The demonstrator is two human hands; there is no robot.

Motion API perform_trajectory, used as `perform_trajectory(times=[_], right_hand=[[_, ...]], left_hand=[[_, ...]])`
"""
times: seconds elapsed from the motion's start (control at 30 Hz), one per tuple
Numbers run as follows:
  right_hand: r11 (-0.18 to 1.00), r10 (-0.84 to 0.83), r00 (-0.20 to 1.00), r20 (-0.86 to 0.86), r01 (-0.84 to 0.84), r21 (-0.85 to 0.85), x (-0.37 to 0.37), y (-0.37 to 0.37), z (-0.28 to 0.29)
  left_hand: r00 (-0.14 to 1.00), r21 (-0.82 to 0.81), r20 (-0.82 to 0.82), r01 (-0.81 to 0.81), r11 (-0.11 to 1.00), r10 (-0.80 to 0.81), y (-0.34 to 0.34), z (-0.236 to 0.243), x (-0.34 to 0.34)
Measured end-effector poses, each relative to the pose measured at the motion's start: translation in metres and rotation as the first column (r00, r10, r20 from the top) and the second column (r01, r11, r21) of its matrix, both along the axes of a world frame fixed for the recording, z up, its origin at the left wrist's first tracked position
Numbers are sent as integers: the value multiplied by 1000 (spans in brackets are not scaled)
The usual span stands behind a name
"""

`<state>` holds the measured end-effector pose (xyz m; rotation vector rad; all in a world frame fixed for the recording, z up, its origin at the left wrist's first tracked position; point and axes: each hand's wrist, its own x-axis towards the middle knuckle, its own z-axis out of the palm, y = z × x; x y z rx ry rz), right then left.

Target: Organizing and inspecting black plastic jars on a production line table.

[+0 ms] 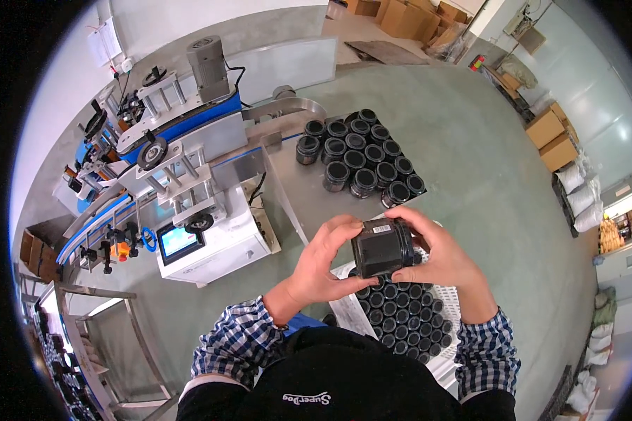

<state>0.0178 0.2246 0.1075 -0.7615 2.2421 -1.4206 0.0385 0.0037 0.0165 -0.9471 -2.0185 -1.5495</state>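
Between my two hands, raised above a crate, is a dark jar (pixel 376 254) with a black lid, tipped on its side with a small white label facing up. My left hand (pixel 323 261) grips its base end, thumb below and fingers above. Around the lid end closes my right hand (pixel 439 256). Beneath them a white crate (pixel 453 303) holds many black-lidded jars (pixel 407 316) in rows. Ahead, a metal table (pixel 298 184) carries a group of similar upright jars (pixel 354 160).
To the left stands a labelling machine (pixel 182 147) with a conveyor, rollers and a lit touch screen (pixel 180 241). A metal frame (pixel 130 330) is at lower left. Cardboard boxes (pixel 551 133) and white sacks (pixel 584 200) line the right wall. More cartons (pixel 418 17) lie at the back.
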Motion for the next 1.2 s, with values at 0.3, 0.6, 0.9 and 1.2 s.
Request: perform_trajectory(times=[0.3,0.6,0.9,1.2], right_hand=[[995,30,826,-563,27,93,18,-8,5],[985,135,735,-664,-25,172,14,-8,3],[991,95,867,-490,-37,126,12,-9,4],[948,-216,946,-243,263,179,14,43,-83]], left_hand=[[821,395,433,199,897,-373,-1,1,6],[861,379,383,185,907,-335,1,1,8],[983,190,166,50,980,-82,2,-2,5],[805,90,591,3,996,-55,15,-25,4]])
